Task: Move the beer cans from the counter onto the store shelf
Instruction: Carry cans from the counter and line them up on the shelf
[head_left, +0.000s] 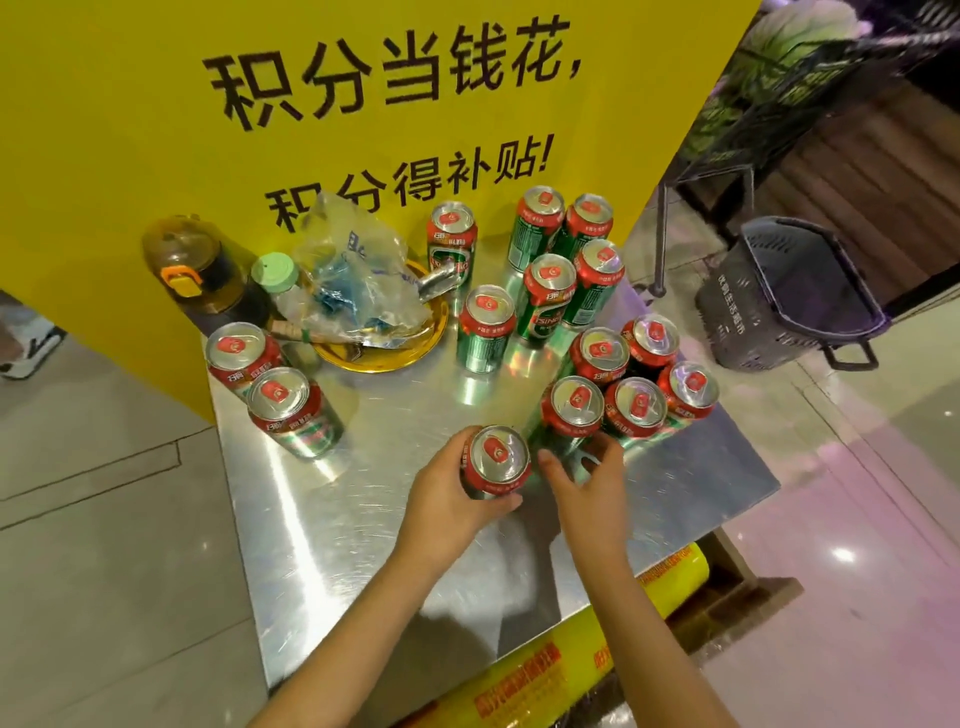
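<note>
Several green and red beer cans stand on a steel counter (374, 519). My left hand (447, 493) is wrapped around one upright can (497, 460) near the counter's middle front. My right hand (589, 486) sits just to the right of that can, fingers spread, its fingertips touching the base of a neighbouring can (571, 410) in a cluster at the right edge. Two cans (291, 410) stand at the left edge, and more (550, 291) stand at the back. No store shelf is in view.
A yellow sign wall (260, 104) backs the counter. A gold plate (384, 353) with a plastic bag, a brown water bottle (197, 270) and a small green-capped bottle stand at the back left. A dark shopping basket (789, 296) sits on the floor to the right. A yellow film roll (545, 675) lies under the front edge.
</note>
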